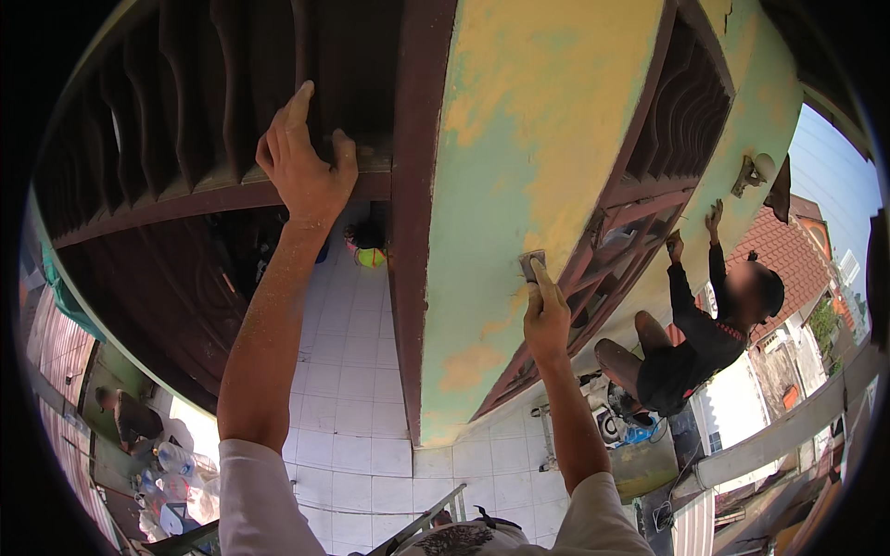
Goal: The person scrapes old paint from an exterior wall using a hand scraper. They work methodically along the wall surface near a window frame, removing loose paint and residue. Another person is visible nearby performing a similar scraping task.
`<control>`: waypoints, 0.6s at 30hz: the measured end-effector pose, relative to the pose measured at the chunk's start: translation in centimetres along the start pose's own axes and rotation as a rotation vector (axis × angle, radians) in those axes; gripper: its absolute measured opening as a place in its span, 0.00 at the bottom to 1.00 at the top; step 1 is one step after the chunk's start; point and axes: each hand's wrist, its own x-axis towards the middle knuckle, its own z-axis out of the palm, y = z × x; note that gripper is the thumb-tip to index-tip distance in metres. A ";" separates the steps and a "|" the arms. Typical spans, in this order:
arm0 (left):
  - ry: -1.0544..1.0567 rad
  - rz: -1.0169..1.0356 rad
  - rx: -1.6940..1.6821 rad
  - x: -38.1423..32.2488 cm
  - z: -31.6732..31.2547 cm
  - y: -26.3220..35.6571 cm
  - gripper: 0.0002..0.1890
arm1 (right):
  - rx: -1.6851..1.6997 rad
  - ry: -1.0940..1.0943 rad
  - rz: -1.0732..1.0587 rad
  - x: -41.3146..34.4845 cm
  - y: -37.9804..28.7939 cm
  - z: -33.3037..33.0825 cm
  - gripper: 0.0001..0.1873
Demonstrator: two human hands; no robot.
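Observation:
My right hand (547, 320) presses a small flat dark pad (532, 263), possibly folded sandpaper, against the painted wall (487, 201). That wall is pale green, with uneven yellow-orange patches across its upper part and smaller ones low down. Fingers apart, my left hand (306, 156) is raised at the brown wooden transom rail (222, 201) above the doorway. It appears to hold nothing; whether the palm touches the rail I cannot tell. Dust specks cover the left forearm. Between my hands runs the brown door jamb (421, 174).
Wavy wooden slats (233, 90) fill the transom. Far below lies a white tiled floor (348, 354), with part of a metal ladder (424, 518) beneath me. To the right, a co-worker (695, 340) crouches, both hands at the wall. Another person (132, 417) bends near plastic bottles (174, 462).

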 end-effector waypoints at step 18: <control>-0.703 -0.214 -0.257 -17.8 -6.5 11.6 0.48 | 0.039 0.070 -0.124 -3.6 4.1 2.4 0.21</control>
